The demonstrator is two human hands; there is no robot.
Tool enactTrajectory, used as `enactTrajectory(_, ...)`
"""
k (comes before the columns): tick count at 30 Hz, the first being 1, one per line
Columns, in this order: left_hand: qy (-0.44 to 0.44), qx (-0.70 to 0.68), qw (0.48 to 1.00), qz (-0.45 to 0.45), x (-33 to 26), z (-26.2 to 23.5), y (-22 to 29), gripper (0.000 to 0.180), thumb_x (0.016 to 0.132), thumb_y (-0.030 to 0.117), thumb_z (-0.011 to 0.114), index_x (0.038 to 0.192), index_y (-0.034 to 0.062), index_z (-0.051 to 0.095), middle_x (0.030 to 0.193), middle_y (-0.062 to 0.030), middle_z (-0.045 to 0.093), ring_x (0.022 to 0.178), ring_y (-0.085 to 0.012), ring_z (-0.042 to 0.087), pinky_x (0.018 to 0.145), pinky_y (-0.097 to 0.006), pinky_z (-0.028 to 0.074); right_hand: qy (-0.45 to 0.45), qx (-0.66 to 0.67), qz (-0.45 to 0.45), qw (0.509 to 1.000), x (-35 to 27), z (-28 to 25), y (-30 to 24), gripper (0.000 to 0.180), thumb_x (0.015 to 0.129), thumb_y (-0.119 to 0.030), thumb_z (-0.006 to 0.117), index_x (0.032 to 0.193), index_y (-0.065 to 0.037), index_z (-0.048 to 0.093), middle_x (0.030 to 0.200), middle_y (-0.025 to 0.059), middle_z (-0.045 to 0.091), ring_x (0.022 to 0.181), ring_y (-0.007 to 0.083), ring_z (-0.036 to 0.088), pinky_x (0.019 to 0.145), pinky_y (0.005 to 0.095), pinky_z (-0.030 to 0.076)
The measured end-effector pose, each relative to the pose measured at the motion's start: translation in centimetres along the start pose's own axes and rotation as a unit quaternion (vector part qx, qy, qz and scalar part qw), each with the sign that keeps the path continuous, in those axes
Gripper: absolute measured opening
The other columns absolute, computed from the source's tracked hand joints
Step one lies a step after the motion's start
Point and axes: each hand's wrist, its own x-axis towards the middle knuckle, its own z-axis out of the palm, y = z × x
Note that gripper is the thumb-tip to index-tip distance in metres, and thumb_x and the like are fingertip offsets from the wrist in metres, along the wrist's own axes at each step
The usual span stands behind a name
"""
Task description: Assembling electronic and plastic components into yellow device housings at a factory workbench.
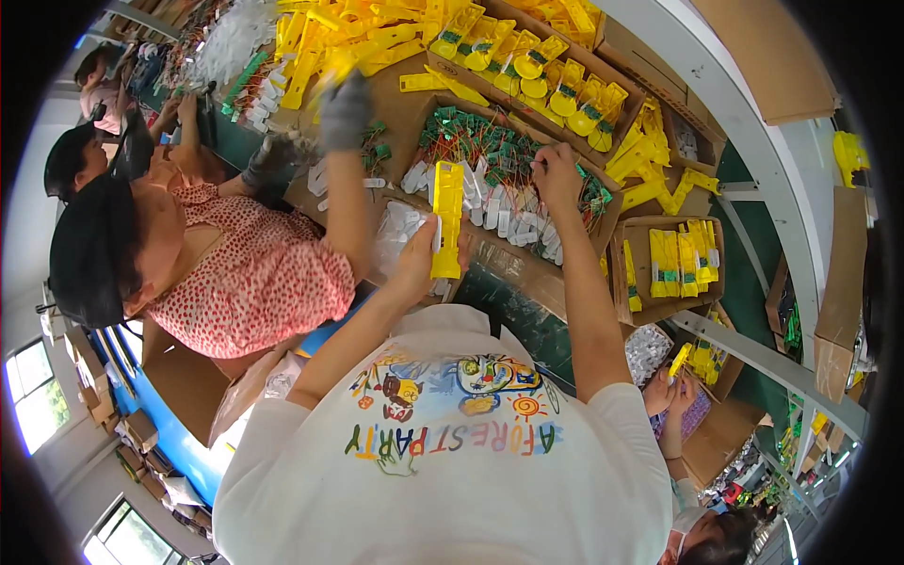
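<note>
My left hand (416, 259) is closed around a long yellow plastic housing (448, 202), held upright, its hollow side showing. My right hand (557, 176) reaches into a pile of green circuit boards (461, 132) with red wires and white plastic pieces. Its fingers are pinched together over the boards, and what they hold, if anything, is hidden. White rectangular pieces (527, 226) hang along the near side of the pile, in a cardboard box. A clear plastic bag (397, 231) lies left of my left hand.
Beyond the boards, a cardboard box (527, 104) holds yellow housings in a row. Loose yellow parts (377, 38) are heaped at the far left. A box of yellow pieces (685, 259) stands right. A gloved co-worker (250, 254) works close on my left; another person's hands (670, 391) are lower right.
</note>
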Motion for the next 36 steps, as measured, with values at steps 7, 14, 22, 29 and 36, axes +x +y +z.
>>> enactTrajectory(7, 0.109, 0.352, 0.909, 0.197, -0.1, 4.2, 0.8, 0.037, 0.083, 0.023, 0.067, 0.108, 0.0047, 0.047, 0.083, -0.0038, 0.055, 0.073, -0.0134, 0.057, 0.066, -0.028, 0.048, -0.015, 0.584, 0.13, 0.801, -7.0, -11.6, -5.8, 0.011, 0.091, -0.01, 0.055, 0.1, -0.004, 0.055, 0.089, 0.0022, 0.058, 0.074, 0.0125, 0.059, 0.062, 0.0235, 0.047)
enactTrajectory(14, -0.003, 0.26, 0.945, 0.197, -3.4, 11.0, 2.1, 0.048, 0.07, 0.003, 0.076, 0.107, 0.002, 0.045, 0.087, -0.0036, 0.058, 0.079, -0.0114, 0.057, 0.069, -0.026, 0.049, 0.052, 0.536, 0.098, 0.837, -13.5, -15.4, -12.8, 0.012, 0.094, -0.011, 0.052, 0.1, -0.002, 0.053, 0.079, 0.0037, 0.06, 0.069, 0.0064, 0.055, 0.057, 0.0196, 0.046)
enactTrajectory(22, 0.069, 0.457, 0.831, 0.308, -5.4, 10.8, 0.6, 0.045, 0.072, 0.003, 0.072, 0.11, 0.0043, 0.048, 0.087, -0.0109, 0.063, 0.073, -0.0201, 0.064, 0.066, -0.03, 0.051, -0.081, 0.611, 0.206, 0.76, -16.1, -16.3, -12.4, 0.016, 0.092, -0.017, 0.056, 0.097, -0.002, 0.057, 0.069, -0.002, 0.053, 0.062, 0.0041, 0.049, 0.053, 0.0209, 0.04)
enactTrajectory(29, 0.097, 0.467, 0.809, 0.343, -6.2, 10.9, 0.3, 0.038, 0.075, 0.006, 0.07, 0.105, 0.0038, 0.048, 0.093, -0.0128, 0.063, 0.076, -0.0229, 0.064, 0.067, -0.033, 0.051, -0.001, 0.531, 0.129, 0.837, -16.6, -13.8, -12.0, 0.02, 0.089, -0.017, 0.06, 0.079, 0.0, 0.06, 0.059, -0.0046, 0.045, 0.053, 0.004, 0.037, 0.047, 0.0215, 0.029)
enactTrajectory(36, -0.058, -0.026, 0.996, 0.063, -5.2, 8.7, 1.1, 0.038, 0.096, 0.035, 0.036, 0.111, 0.0028, 0.049, 0.106, -0.0097, 0.059, 0.088, -0.0191, 0.058, 0.07, -0.036, 0.051, 0.06, 0.463, 0.109, 0.877, -16.4, -15.7, -14.2, 0.02, 0.09, -0.017, 0.059, 0.078, -0.002, 0.06, 0.061, -0.0044, 0.05, 0.054, 0.0018, 0.038, 0.047, 0.0197, 0.029)
